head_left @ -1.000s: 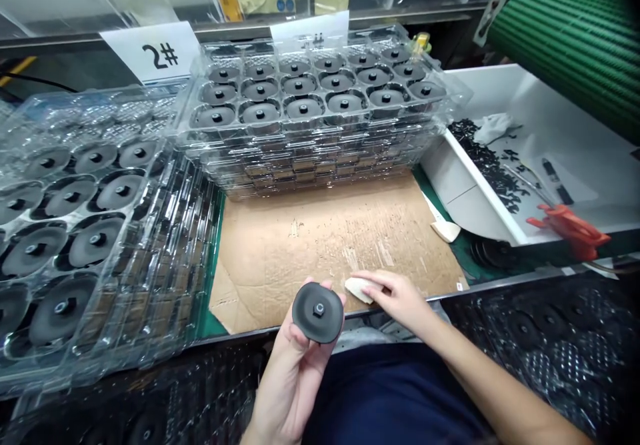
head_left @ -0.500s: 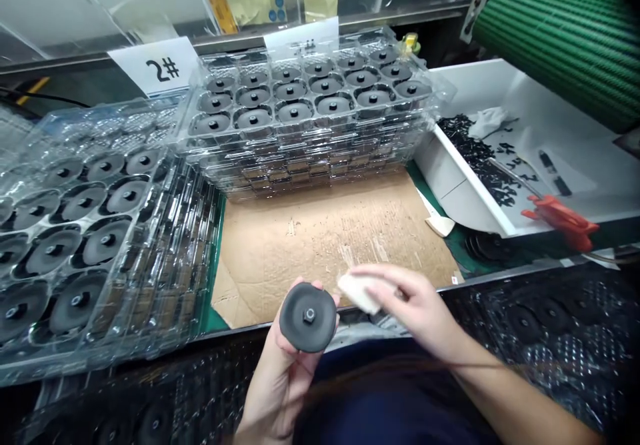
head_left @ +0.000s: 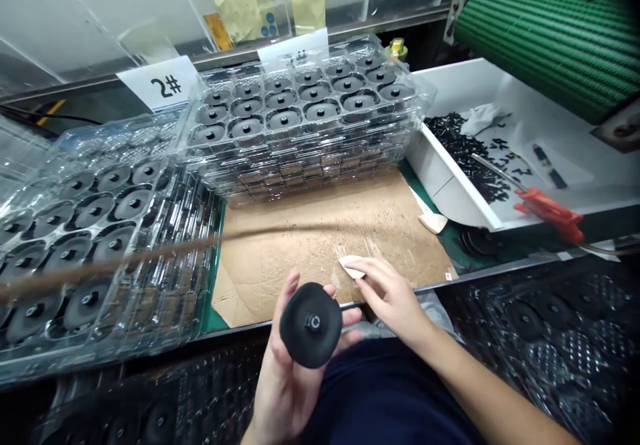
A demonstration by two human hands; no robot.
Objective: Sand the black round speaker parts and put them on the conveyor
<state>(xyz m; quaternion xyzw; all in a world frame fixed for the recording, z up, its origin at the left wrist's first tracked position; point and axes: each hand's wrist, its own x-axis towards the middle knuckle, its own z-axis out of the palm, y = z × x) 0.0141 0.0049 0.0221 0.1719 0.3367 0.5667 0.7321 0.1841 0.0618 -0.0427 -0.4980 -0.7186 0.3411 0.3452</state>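
My left hand grips a round black rubber disc with a small hub in its middle, held upright above the table's front edge. My right hand rests on the brown cardboard sheet, its fingertips pinched on a small white wedge-shaped piece lying there. The two hands are a short gap apart, the disc just left of the right hand.
Stacked clear blister trays with several black discs stand at the back and at the left. A white bin at the right holds black scraps and red-handled pliers. A green conveyor rises beyond. Another white wedge lies by the bin.
My right hand came down from beside the disc and set the white piece on the cardboard. The disc tilted slightly in my left hand. The camera shifted; a blurred strand crosses the view.
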